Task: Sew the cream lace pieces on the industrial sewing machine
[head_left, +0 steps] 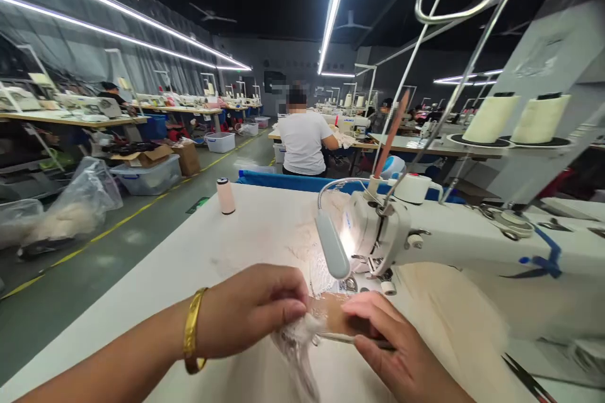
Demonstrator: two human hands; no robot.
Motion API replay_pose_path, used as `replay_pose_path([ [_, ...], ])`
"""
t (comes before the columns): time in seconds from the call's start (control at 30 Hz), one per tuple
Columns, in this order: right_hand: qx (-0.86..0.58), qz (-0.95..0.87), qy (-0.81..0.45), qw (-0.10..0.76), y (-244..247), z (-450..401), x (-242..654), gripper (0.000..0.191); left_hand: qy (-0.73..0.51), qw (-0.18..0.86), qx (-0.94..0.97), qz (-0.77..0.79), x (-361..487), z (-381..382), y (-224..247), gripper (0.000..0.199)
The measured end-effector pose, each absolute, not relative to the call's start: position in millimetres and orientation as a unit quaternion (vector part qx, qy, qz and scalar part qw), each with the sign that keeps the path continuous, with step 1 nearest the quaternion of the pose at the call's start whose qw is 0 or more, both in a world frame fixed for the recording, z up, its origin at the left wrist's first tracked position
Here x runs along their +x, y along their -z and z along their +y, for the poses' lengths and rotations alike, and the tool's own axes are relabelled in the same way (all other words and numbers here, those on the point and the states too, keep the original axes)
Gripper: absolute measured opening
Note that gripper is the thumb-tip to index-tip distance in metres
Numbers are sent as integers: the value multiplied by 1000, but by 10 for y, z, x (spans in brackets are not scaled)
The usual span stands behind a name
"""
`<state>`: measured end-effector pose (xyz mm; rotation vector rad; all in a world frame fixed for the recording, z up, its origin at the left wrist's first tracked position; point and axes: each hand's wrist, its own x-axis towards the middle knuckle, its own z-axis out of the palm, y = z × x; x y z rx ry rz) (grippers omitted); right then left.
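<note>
One gold bangle circles the left wrist; beyond it stands a peach thread cone. The left hand pinches bunched white lacy fabric before the sewing machine. A slim tool, tip at the lace, sits between the right hand's thumb and fingers. Farther right are cream cloth and dark pointed blades.

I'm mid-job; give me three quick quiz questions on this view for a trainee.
1. Multiple choice: the left hand pinches (A) a thread cone, (B) sheer whitish fabric, (C) dark scissors.
2. True or false: the pale pink thread spool stands upright on the smooth white tabletop.
3. Is the shiny gold-coloured metal bangle worn on the left or the right?

Key: 1 B; 2 true; 3 left.
</note>
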<state>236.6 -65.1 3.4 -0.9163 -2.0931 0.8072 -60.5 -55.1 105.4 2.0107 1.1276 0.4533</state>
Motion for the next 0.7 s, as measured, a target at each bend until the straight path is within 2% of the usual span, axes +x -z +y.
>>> replay_pose_path([
  [0.1, -324, -760, -458, 328, -234, -742, 2328, 67, -138, 480, 782, 372, -259, -593, -1028, 28],
  [0.17, -311, -720, -535, 314, -247, -744, 2318, 73, -141, 486, 776, 376, -121, -489, -895, 32],
  [0.27, -383, -682, -533, 325, -152, -686, 2296, 59, -152, 482, 760, 409, -11, -290, -656, 37],
  [0.43, -436, -662, -495, 356, -57, -580, 2247, 34, -162, 543, 717, 407, 27, -192, -493, 42],
  [0.7, -460, -670, -477, 335, -135, -619, 2261, 24, -180, 515, 720, 429, -10, -212, -455, 48],
])
